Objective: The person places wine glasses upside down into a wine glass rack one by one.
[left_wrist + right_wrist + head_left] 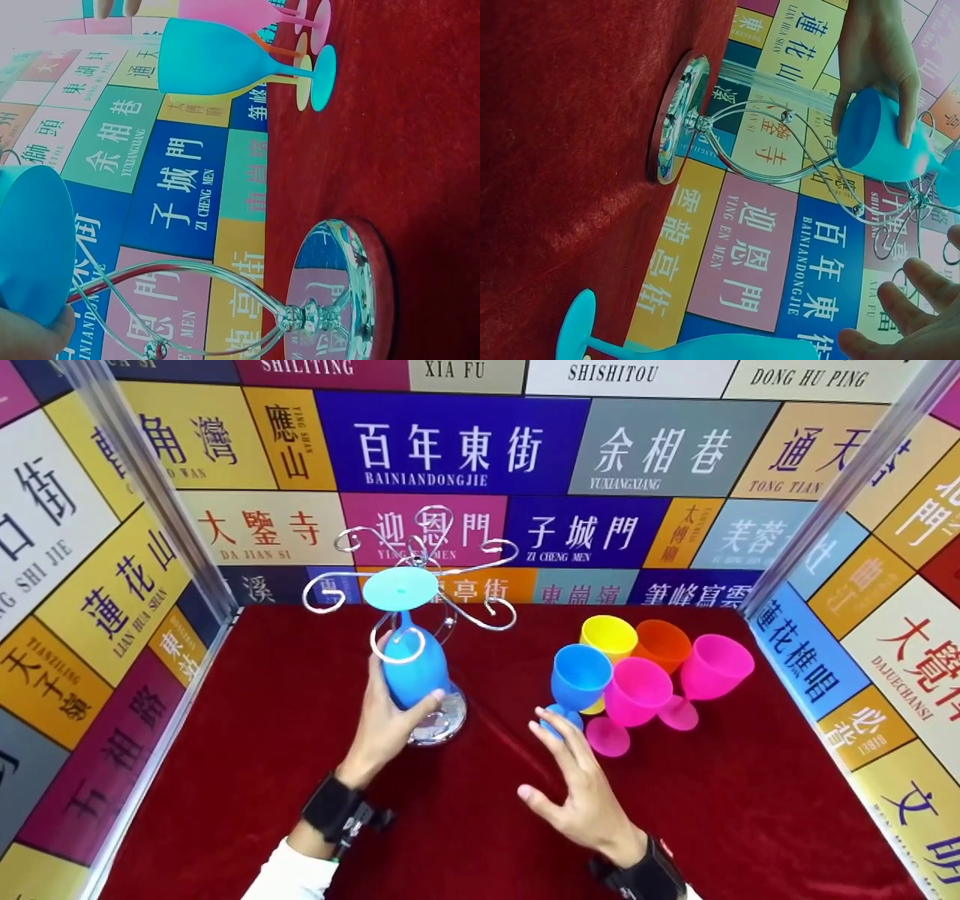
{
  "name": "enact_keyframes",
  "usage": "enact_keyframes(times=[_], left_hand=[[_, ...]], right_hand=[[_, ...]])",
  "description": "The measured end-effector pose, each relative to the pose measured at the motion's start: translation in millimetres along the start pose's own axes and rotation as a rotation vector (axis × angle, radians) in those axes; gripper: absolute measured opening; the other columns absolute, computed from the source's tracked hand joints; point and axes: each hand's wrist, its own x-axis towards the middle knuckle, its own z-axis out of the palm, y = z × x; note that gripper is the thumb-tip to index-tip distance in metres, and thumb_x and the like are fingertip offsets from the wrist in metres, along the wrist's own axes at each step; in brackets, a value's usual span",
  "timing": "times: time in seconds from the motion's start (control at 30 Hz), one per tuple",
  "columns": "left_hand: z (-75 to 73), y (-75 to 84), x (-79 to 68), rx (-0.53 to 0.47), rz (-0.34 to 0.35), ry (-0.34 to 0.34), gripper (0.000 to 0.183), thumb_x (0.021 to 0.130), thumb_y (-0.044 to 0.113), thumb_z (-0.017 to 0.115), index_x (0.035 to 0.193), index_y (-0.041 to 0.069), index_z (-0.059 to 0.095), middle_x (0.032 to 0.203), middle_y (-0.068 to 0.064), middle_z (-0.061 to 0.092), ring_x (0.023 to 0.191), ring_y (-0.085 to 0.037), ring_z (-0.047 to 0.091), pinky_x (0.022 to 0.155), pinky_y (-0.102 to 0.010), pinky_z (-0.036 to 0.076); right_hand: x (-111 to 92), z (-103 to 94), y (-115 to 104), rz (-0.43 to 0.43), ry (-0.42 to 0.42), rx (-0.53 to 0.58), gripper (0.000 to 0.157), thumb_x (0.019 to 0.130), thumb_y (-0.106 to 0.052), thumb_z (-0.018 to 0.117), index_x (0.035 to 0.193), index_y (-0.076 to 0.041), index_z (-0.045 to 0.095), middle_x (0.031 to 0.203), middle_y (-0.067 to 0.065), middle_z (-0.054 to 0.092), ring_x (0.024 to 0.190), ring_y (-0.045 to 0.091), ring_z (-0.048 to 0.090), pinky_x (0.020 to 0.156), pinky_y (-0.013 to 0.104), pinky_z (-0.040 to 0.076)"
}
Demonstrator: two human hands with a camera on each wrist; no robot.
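Observation:
My left hand point(382, 731) grips the bowl of a blue plastic goblet point(420, 679) held upside down, foot upward, among the curled arms of a silver wire goblet rack point(439, 724). A front scroll of the rack crosses ahead of the goblet; whether the rack bears its weight I cannot tell. My right hand point(589, 802) hovers with spread, relaxed fingers and nothing in its grasp. Nearest to it, another blue goblet point(579, 682) stands upright on the cloth. In the right wrist view the right fingers point(911, 304) appear apart from that goblet.
Beside the standing blue goblet are a yellow goblet point(609, 636), an orange goblet point(664, 643) and two pink goblets, one nearer pink goblet point(637, 694) and one farther right point(716, 667). Dark red cloth point(480, 825) covers the table. Sign-printed panels point(450, 442) enclose the back and sides.

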Motion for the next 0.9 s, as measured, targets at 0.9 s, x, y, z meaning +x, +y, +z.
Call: enact_keyframes(times=[0.9], left_hand=[[-16.2, -3.4, -27.0, -0.006, 0.08, 0.041, 0.099, 0.077, 0.023, 0.084, 0.153, 0.026, 0.021, 0.148, -0.008, 0.04, 0.128, -0.031, 0.049, 0.103, -0.056, 0.046]], right_hand=[[-6, -3.5, 1, 0.021, 0.004, 0.007, 0.072, 0.083, -0.029, 0.073, 0.147, -0.011, 0.045, 0.151, 0.017, 0.042, 0.141, 0.028, 0.039, 0.119, 0.021, 0.026]])
